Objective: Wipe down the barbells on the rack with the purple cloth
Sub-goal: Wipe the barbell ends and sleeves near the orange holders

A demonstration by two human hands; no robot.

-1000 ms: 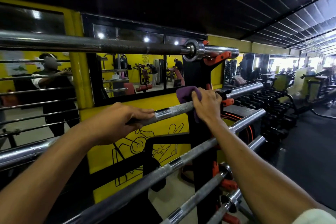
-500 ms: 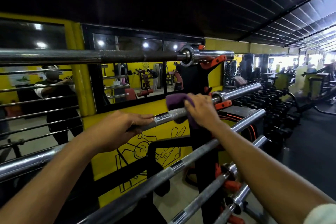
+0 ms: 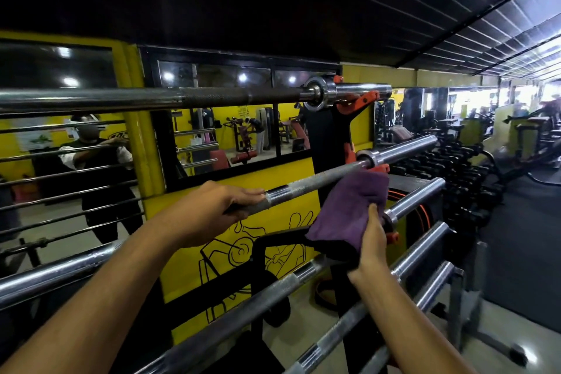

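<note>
Several steel barbells lie across a black rack (image 3: 329, 136) with orange hooks. My left hand (image 3: 212, 209) grips the shaft of the second barbell (image 3: 321, 179) from the top. My right hand (image 3: 372, 240) holds the purple cloth (image 3: 346, 209) just below that bar, off its surface; the cloth hangs open in front of the third barbell (image 3: 416, 197). The top barbell (image 3: 151, 99) runs above both hands. Lower barbells (image 3: 273, 291) slope down toward me.
A yellow wall with mirrors (image 3: 230, 136) stands behind the rack; a person is reflected at the left. A dumbbell rack (image 3: 455, 173) and gym machines (image 3: 528, 127) fill the right side, with dark floor (image 3: 528, 237) between.
My right hand has lifted the purple cloth off the second barbell and dropped below it. My left hand keeps its grip on that bar. The view has tilted slightly.
</note>
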